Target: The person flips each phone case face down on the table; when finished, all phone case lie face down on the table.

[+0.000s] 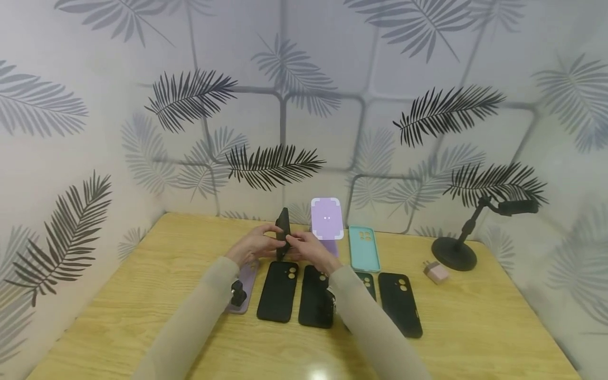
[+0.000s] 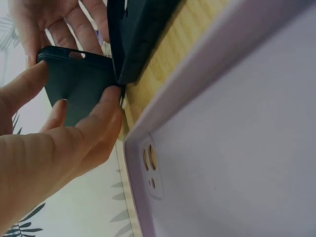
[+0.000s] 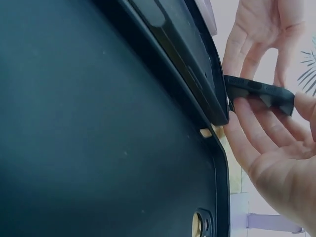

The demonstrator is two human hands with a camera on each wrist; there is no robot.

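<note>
Nearest the camera, left sleeve (image 1: 197, 311) and right sleeve (image 1: 371, 322), both pale, stretched forward over a wood-grain table (image 1: 123, 274), with a small dark device (image 1: 239, 293) at the left wrist. Below and between, a side-by-side row of phone cases, left to right: lilac case (image 1: 250, 282), black case (image 1: 277, 293), second black case (image 1: 313, 303), dark case (image 1: 368, 281) partly hidden by the right sleeve, last black case (image 1: 400, 306).

Just past the row, left hand (image 1: 256, 244) and right hand (image 1: 311, 248), face to face, both grasping one dark phone case (image 1: 284, 221): left with thumb and fingers at opposite edges, right with thumb at one end and fingers against the face. Held upright on its side edge; contact with the tabletop impossible to tell.

Off to the right, pinkish plug (image 1: 438, 273), prongs up, near a black stand (image 1: 454, 253) with round base and jointed arm. Beyond the row, turquoise case (image 1: 364, 252), cut-outs at the far end. Beside it, lilac stand (image 1: 326, 219), upright. Farthest, leaf-patterned wall (image 1: 328, 63).
</note>
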